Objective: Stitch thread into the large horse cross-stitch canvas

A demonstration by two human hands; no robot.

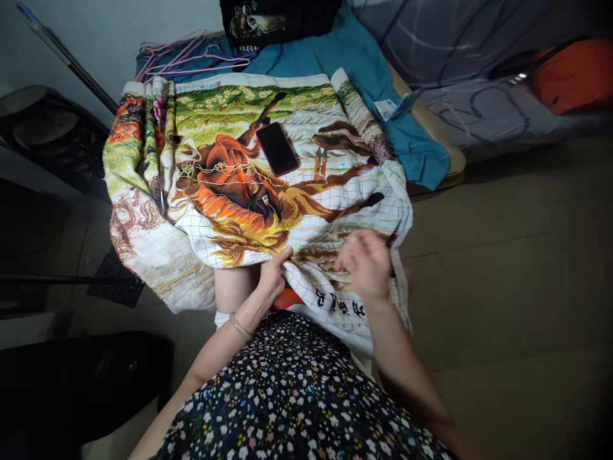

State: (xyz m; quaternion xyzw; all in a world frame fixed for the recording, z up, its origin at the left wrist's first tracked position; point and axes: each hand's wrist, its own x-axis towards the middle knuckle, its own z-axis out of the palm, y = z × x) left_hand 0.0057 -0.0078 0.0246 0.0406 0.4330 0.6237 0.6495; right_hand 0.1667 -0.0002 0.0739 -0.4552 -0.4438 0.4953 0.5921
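Observation:
A large cross-stitch cloth (306, 191) with orange and brown horses and a printed grid spreads over my lap and the surface ahead. My left hand (272, 275) grips its near edge, thumb on top and the fingers hidden beneath. Over the lower right part of the cloth is my right hand (366, 265), blurred, its fingers curled together; anything held in them is too smeared to make out. Loose yellow thread (225, 169) lies across the stitched horse. A dark phone (278, 148) and small orange-handled thread snips (320, 166) rest on the cloth.
Rolled cloth ends lie at the left and at the right (359, 115). Behind are pink hangers (191, 57), a black bag (282, 22) and a teal cloth (316, 54). An orange bag (575, 76) lies far right. A dark stool-like object (48, 128) stands left.

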